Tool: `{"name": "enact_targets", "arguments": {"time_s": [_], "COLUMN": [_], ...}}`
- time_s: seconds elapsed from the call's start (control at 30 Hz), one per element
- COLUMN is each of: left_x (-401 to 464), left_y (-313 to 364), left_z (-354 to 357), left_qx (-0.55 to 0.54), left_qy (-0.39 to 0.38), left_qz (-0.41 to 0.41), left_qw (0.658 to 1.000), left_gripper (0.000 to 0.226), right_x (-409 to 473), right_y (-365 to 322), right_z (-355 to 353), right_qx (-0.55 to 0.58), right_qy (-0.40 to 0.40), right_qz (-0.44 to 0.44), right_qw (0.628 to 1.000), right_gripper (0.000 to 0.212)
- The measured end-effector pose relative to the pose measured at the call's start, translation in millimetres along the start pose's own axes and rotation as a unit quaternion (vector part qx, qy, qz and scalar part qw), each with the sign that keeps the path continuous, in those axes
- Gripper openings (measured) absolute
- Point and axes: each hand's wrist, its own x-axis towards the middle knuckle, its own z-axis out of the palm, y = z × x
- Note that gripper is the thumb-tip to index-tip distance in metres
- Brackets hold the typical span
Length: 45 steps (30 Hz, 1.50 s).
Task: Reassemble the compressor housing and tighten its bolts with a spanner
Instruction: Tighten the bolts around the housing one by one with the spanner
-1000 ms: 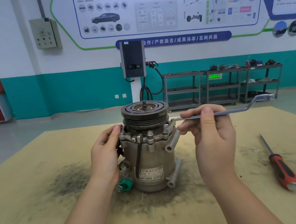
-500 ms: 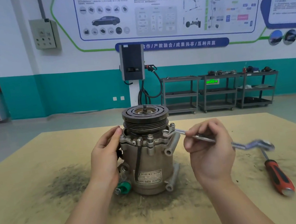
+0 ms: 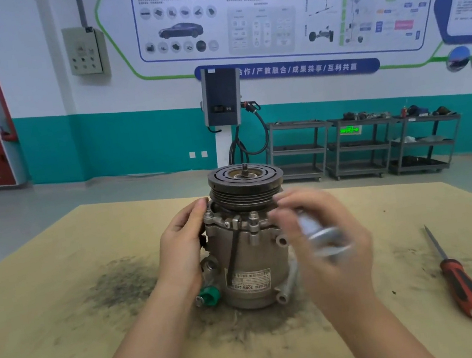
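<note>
The metal compressor stands upright on the wooden table, its grooved pulley on top and bolts around the housing flange. My left hand holds the housing's upper left side, fingers curled against the flange. My right hand is blurred with motion just right of the housing and grips the silver spanner, which is smeared across my fingers. Where the spanner's head sits on the flange bolts is hidden by blur.
A red-and-black screwdriver lies on the table at the right. A green-capped port sticks out at the compressor's lower left. Dark grime marks the table around the base. Metal shelves stand far behind.
My right hand has swung the spanner from pointing far right down and round toward me, close beside the housing. My left hand stays on the compressor's left side.
</note>
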Motion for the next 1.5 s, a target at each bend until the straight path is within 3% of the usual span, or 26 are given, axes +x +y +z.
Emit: {"name": "enact_targets", "arguments": {"time_s": [0.13,0.37,0.57,0.87,1.0,1.07,1.23,1.4,1.5], "left_x": [-0.3,-2.3,-2.9,-2.0,-2.2,-1.5,3.2,7.2,7.1], "left_y": [2.0,3.0,3.7,4.0,4.2,3.3,0.5,-2.7,-5.2], "left_z": [1.0,1.0,1.7,-1.0,-0.5,-0.4,-0.6,-2.9,-2.6], "left_qx": [-0.008,0.013,-0.009,-0.015,-0.005,0.000,-0.009,0.001,0.028], "left_qy": [0.015,-0.004,0.003,0.009,0.006,0.005,0.000,-0.005,0.004], "left_qz": [-0.008,-0.002,0.002,0.003,0.009,0.015,0.032,0.028,0.039], "left_qw": [1.000,1.000,1.000,1.000,1.000,1.000,0.999,1.000,0.999], "left_gripper": [0.014,0.023,0.014,0.023,0.023,0.023,0.028,0.029,0.018], "right_x": [6.3,12.1,22.6,6.7,3.2,3.9,12.4,15.8,19.4], "right_y": [-0.2,6.8,21.3,22.8,18.5,14.3,10.0,15.5,19.4], "right_z": [-3.5,-12.6,-25.7,-8.7,-4.0,-2.1,-10.8,-14.0,-18.8], "right_qx": [0.119,0.237,0.353,0.380,0.264,0.246,0.227,0.226,0.249], "right_qy": [0.115,0.176,0.205,0.328,0.298,0.277,0.267,0.233,0.193], "right_qz": [0.121,0.210,0.359,0.405,0.355,0.328,0.264,0.292,0.313], "right_qw": [0.979,0.932,0.839,0.764,0.846,0.869,0.899,0.900,0.896], "right_gripper": [0.019,0.013,0.023,0.023,0.033,0.034,0.032,0.028,0.023]}}
